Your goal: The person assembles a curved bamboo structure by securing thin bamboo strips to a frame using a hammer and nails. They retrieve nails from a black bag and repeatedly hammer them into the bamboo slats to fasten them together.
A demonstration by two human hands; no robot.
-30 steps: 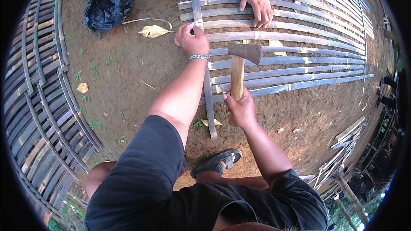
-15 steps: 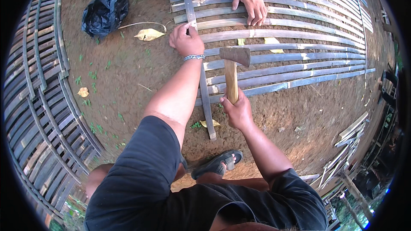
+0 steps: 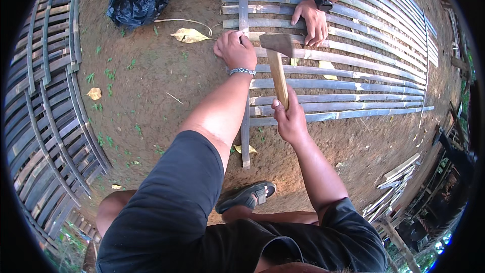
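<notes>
My right hand (image 3: 290, 119) is wrapped round the wooden handle of a hatchet (image 3: 278, 73). Its metal head, slightly blurred, is raised to the right of my left hand (image 3: 236, 50). That left hand is closed, its thumb and fingers pinched together at the crosspiece (image 3: 245, 136), a long flat bamboo strip lying across the slat ends. Whatever the pinch holds is hidden or too small to name. Several split bamboo slats (image 3: 323, 84) run rightward from under the crosspiece. Another person's hand (image 3: 314, 23), wearing a black watch, presses down on the slats farther off.
A black plastic bag (image 3: 139, 1) lies on the soil at the far left, near a yellow leaf (image 3: 189, 35). A finished-looking bamboo slat panel (image 3: 45, 121) stands along the left edge. Loose bamboo strips (image 3: 391, 187) are piled at right. My sandalled foot (image 3: 247, 197) is just below the crosspiece.
The view has shifted, so the slats and bag sit farther right and higher. The hatchet head has risen and tilted toward my left hand, which keeps its place at the crosspiece.
</notes>
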